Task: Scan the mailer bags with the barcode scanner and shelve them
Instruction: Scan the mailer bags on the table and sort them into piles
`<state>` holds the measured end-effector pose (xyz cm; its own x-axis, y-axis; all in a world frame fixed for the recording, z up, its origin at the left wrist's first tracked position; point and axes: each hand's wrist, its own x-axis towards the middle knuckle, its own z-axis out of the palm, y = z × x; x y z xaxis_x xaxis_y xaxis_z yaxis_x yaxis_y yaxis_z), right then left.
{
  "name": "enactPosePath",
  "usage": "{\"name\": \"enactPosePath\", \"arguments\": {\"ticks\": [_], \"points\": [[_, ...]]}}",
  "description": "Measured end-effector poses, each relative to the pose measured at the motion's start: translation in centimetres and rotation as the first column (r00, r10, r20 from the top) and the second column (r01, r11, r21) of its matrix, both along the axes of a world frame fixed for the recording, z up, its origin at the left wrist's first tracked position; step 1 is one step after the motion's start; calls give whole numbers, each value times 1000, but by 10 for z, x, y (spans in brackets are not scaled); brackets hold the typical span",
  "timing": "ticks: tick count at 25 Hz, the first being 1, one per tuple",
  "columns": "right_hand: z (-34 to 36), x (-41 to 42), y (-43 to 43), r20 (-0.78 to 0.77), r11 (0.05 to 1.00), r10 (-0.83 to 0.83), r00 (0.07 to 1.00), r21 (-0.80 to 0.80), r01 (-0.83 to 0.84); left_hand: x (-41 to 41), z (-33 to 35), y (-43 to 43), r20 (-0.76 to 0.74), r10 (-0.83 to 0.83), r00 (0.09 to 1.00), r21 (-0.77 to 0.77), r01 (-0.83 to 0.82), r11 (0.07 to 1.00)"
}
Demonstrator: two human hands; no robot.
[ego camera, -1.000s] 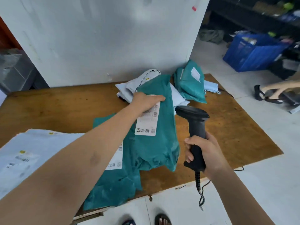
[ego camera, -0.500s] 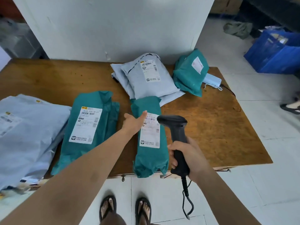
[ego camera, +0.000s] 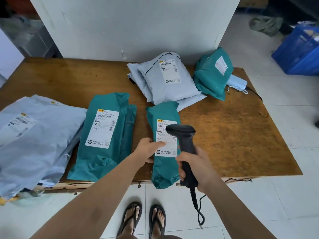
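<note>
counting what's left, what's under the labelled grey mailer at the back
Under the labelled grey mailer, edges of a lower grey mailer stick out left and front. Its label and anything beneath are covered.

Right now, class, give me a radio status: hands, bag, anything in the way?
Left hand holds teal bag at its edge, thumb on label. Right hand grips scanner, head over label. Nothing else across it.

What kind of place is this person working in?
Probably a parcel sorting room: labelled mailer bags lie on a wooden table, the right hand grips a corded barcode scanner, and a blue crate stands behind.
</note>
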<state>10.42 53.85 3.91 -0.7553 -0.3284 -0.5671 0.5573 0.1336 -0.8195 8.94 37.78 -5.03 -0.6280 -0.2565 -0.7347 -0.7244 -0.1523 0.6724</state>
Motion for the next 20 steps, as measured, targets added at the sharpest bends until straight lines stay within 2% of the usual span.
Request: {"name": "enactPosePath", "arguments": {"ticks": [7,13,16,18,20], "points": [[-2,7,-12,-12,999,-15,1000,30,16,3,6,-9,-21,-62,998,-37,61,997],[-1,11,-11,-13,998,-61,998,7,61,6,2,-11,-62,-48,997,-25,46,999],[0,11,-10,-16,997,-79,997,-5,79,6,5,-13,-133,-60,989,-74,51,996],[3,10,-9,-30,994,-107,994,-27,106,6,13,-20,-233,-54,971,-34,47,998],[8,7,-8,-58,991,-119,991,-61,115,9,33,-35,-327,19,945,34,-8,999]]}}
